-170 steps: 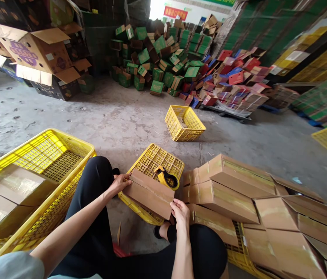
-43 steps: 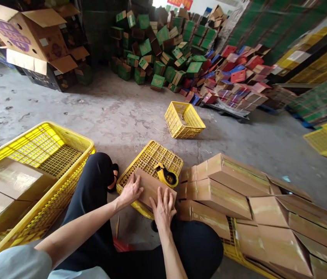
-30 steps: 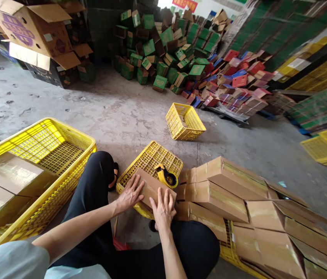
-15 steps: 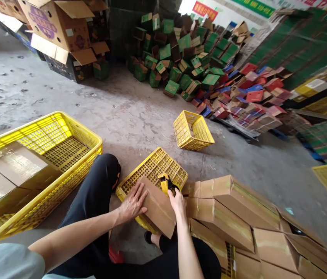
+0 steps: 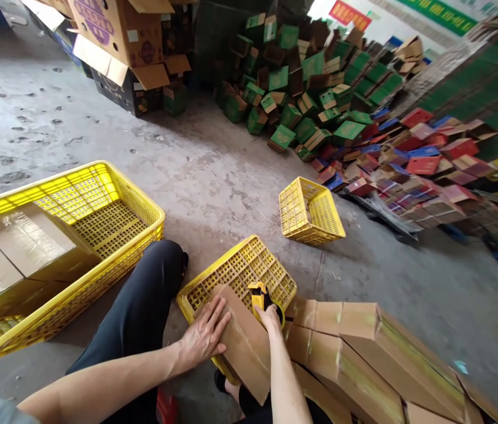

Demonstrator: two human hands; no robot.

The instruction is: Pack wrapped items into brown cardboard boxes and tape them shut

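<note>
Head: two hands, one dispenser

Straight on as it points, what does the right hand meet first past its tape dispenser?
Likely the yellow crate under the cardboard box, though the right hand may clear it; depth is unclear.

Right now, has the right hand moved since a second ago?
Yes: forward. Judged against the yellow crate under the work, the right hand has gone from the cardboard box to the tape dispenser.
</note>
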